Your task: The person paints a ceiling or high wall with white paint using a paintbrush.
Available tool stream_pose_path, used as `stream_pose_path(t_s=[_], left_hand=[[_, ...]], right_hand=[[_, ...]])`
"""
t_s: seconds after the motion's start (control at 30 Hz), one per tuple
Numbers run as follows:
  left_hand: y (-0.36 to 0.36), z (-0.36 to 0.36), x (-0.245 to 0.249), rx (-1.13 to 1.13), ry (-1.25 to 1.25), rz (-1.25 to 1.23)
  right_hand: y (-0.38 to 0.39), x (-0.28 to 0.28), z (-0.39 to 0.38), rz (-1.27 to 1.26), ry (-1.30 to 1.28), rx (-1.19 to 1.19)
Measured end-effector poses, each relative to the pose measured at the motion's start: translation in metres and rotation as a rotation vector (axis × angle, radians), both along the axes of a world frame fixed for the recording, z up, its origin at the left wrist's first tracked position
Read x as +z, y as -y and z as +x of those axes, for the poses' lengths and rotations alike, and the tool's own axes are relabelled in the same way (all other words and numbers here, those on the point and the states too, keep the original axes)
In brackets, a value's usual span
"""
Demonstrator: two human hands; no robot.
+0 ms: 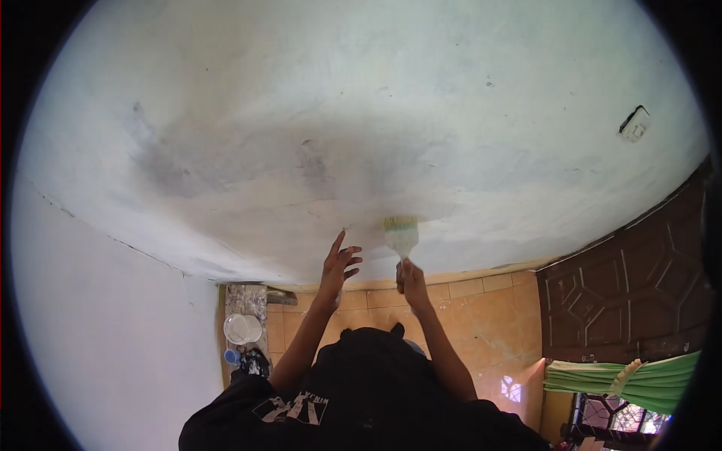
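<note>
In my right hand (410, 283) is a wide paintbrush (401, 234), gripped by its handle with the bristles pointing up at the wall. The bristles look yellowish with a green band below the tips. My left hand (342, 263) is raised to the left of the brush, fingers apart, the index finger reaching up toward a small mark on the wall. Before both hands spreads a pale wall (466, 135) with grey smudgy patches, thin cracks and small chips.
At lower left a paint-spattered board (242, 295) bears a white tub (242, 329), a blue cup (232, 357) and a black plastic bag (256, 363). A wall switch (635, 124) sits at upper right. A dark panelled door (624, 293) and green curtain (624, 381) flank the orange tiled floor (481, 323).
</note>
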State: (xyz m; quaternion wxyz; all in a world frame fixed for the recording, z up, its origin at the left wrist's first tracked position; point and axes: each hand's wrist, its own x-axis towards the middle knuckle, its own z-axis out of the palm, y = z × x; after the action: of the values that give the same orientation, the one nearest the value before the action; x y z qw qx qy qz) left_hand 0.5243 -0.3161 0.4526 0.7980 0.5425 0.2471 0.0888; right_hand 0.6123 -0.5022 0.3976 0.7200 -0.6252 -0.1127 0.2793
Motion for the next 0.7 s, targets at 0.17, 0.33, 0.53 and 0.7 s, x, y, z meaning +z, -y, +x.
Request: stream_pose_path(t_s=[0.17,0.33,0.53,0.7], left_hand=[[-0.01,-0.018,-0.015,0.006,-0.041,-0.006],[-0.015,-0.035,-0.021,0.026,-0.1,-0.017],[-0.03,-0.047,-0.036,0.027,-0.129,-0.009],[-0.024,-0.048,-0.058,0.029,-0.126,-0.027]], right_hand=[[0.007,-0.08,-0.03,-0.219,-0.33,0.02],[-0.013,-0.038,-0.029,-0.162,-0.381,0.027],[-0.016,0.102,-0.044,0.035,-0.284,0.048],[-0.031,0.107,-0.022,0.208,0.032,-0.067]])
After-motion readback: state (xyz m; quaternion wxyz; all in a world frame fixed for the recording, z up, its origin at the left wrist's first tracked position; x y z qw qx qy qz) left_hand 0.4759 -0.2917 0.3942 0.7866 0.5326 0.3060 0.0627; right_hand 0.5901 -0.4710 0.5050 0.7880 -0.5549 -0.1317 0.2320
